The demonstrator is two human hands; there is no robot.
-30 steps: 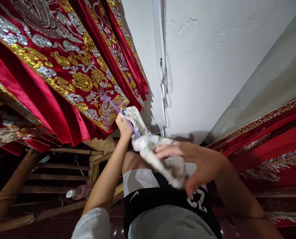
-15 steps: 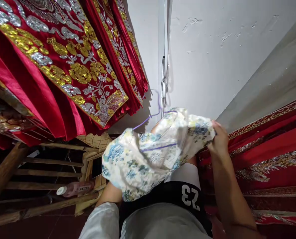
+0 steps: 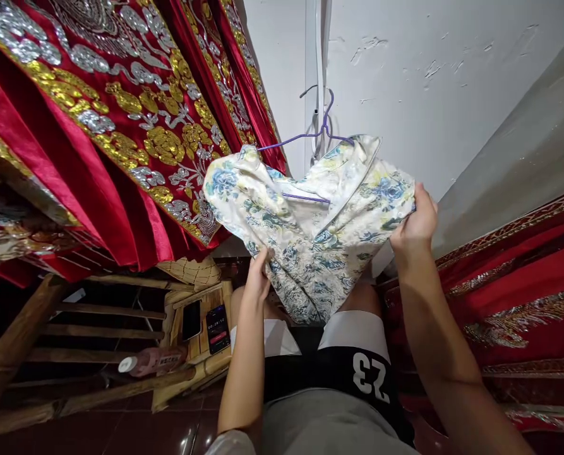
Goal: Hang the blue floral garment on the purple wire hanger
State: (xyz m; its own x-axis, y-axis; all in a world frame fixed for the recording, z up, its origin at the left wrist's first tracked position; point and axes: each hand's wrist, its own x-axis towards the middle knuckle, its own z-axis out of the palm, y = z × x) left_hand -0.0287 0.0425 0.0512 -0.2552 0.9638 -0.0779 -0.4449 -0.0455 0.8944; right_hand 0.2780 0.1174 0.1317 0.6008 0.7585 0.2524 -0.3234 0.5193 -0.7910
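Note:
A white dress or blouse with blue and yellow flowers (image 3: 310,253) hangs spread out in front of me on a thin purple clothes hanger (image 3: 291,140). The hanger's hook shows above the collar, in front of the white wall. My left hand (image 3: 259,275) is closed on the garment's lower left edge, with the thumb on top. At the right, my right hand (image 3: 417,218) grips the end of the sleeve and holds it out sideways. The garment's lower part narrows toward my knees, and its back is hidden.
Red skirts with gold and silver sequins (image 3: 163,139) hang at the left, and more red embroidered cloth (image 3: 523,297) at the right. A bamboo seat (image 3: 199,354) holds two phones (image 3: 218,328). A pink bottle (image 3: 151,362) lies beside them. A white metal rod (image 3: 319,57) runs down the wall.
The garment has risen and spread open, and its neckline and hanger now face me upright. My left hand has come out from behind the cloth and grips its edge. The phones are uncovered.

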